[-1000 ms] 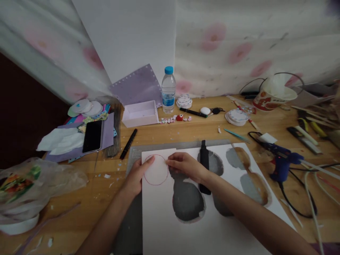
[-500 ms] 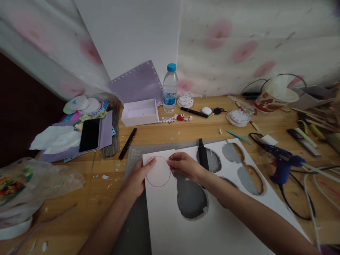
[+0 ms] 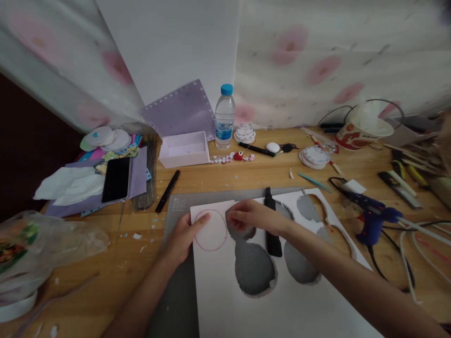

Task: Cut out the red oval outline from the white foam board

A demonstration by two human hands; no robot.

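A white board (image 3: 225, 310) with several rounded holes cut through it lies on a grey cutting mat (image 3: 178, 281). My left hand (image 3: 183, 237) grips the board's left edge, its thumb on top inside a circle drawn in red (image 3: 213, 237). Over the hole just right of that circle, my right hand (image 3: 246, 217) has its fingers pinched together. Whatever they hold, if anything, is hidden. A thick black tool (image 3: 273, 234) rests on the board beside the right wrist.
Behind the board stand a water bottle (image 3: 224, 117), a white box (image 3: 183, 150) and a row of small beads (image 3: 225, 159). A black marker (image 3: 168, 191) and a phone (image 3: 117, 180) lie left. At the right are a blue glue gun (image 3: 373, 218), cables and a paper bucket (image 3: 364, 134).
My right hand has shifted slightly right, off the circle's edge and over the hole. More of the black tool shows. My left hand keeps its hold on the board.
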